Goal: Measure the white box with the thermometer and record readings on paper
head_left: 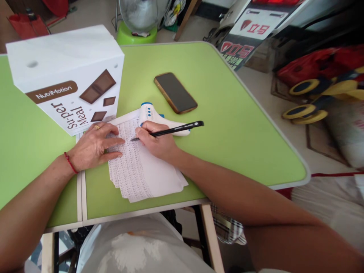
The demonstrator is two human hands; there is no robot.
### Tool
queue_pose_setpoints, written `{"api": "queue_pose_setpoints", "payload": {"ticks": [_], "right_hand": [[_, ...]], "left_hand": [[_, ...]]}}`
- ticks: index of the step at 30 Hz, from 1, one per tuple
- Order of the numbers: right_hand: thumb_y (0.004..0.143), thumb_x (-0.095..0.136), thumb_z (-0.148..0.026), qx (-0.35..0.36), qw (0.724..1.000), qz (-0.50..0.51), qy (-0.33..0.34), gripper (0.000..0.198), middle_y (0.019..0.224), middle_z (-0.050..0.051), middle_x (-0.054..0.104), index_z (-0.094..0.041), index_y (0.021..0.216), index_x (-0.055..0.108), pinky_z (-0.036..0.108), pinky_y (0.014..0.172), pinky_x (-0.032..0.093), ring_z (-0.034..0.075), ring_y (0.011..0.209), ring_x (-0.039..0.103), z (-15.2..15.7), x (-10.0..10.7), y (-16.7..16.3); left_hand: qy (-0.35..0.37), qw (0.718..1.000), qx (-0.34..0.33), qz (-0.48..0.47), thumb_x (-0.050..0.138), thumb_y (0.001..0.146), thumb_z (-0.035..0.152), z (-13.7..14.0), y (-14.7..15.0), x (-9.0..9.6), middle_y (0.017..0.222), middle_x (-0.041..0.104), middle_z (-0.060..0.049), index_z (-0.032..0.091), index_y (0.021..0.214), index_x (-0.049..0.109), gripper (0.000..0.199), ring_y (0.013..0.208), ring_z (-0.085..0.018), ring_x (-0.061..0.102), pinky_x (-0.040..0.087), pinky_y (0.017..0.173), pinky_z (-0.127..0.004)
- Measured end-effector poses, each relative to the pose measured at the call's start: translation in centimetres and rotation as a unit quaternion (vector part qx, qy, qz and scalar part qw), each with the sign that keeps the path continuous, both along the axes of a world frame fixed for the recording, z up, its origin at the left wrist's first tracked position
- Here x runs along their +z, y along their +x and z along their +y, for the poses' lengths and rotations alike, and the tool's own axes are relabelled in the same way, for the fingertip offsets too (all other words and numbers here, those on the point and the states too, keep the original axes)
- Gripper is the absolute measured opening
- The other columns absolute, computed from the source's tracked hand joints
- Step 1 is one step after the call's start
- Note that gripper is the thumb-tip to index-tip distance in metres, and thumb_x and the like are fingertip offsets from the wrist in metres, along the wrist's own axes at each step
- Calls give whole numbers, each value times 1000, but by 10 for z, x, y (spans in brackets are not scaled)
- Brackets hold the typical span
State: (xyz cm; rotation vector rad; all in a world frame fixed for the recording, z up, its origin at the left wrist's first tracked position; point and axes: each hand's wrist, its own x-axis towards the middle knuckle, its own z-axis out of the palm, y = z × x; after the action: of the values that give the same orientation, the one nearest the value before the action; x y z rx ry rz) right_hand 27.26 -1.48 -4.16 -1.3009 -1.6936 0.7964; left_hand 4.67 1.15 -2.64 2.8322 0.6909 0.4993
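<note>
My right hand [159,142] grips a black pen [176,129], its tip touching or just over a stack of white paper sheets [159,174]. Rows of small handwriting cover the left part of the top sheet, while its right part is blank. Fingers spread, my left hand [96,146] lies flat on the left edge of the sheets. A white-and-blue handheld device, like an infrared thermometer [150,113], lies at the top of the paper, partly hidden behind my right hand. Beyond it rests a dark-screened phone [176,93] in a brown case.
A tall white box [66,79] printed with chocolate pieces stands on the green folding table [227,132], left of the papers. Behind the table is a fan [138,15] on a green stool [125,35]. Yellow-wheeled equipment [304,87] sits on the floor at right.
</note>
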Motion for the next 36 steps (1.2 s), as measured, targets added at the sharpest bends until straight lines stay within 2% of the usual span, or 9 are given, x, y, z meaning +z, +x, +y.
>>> {"api": "queue_pose_setpoints", "payload": {"ticks": [9,15,29,36], "right_hand": [[83,53,-26,7,1000,-11,1,34,48,-6,37,-22,54,36,26,50,31,8,49,35,1,0,0],[85,52,-30,3,1000,3,-10,32,49,-5,44,-21,56,42,26,49,32,8,49,38,0,-2,0],[85,51,-31,-6,1000,7,6,31,49,-5,44,-21,57,42,26,49,32,9,49,38,-1,0,0],[83,52,-31,34,999,7,13,30,51,-4,46,-21,56,42,26,52,35,9,52,41,-3,-1,-3]], "left_hand": [[0,1000,7,11,48,95,52,1,0,0,113,59,-10,23,113,67,39,103,-25,57,45,91,-42],[0,1000,6,5,47,96,52,0,0,0,112,59,-10,23,111,68,40,102,-26,57,45,89,-42],[10,1000,-1,-2,47,96,52,1,0,0,111,59,-11,21,111,68,41,101,-26,58,46,88,-43],[1,1000,2,3,48,95,52,0,0,1,112,59,-11,21,112,69,41,103,-27,57,46,89,-43]]}}
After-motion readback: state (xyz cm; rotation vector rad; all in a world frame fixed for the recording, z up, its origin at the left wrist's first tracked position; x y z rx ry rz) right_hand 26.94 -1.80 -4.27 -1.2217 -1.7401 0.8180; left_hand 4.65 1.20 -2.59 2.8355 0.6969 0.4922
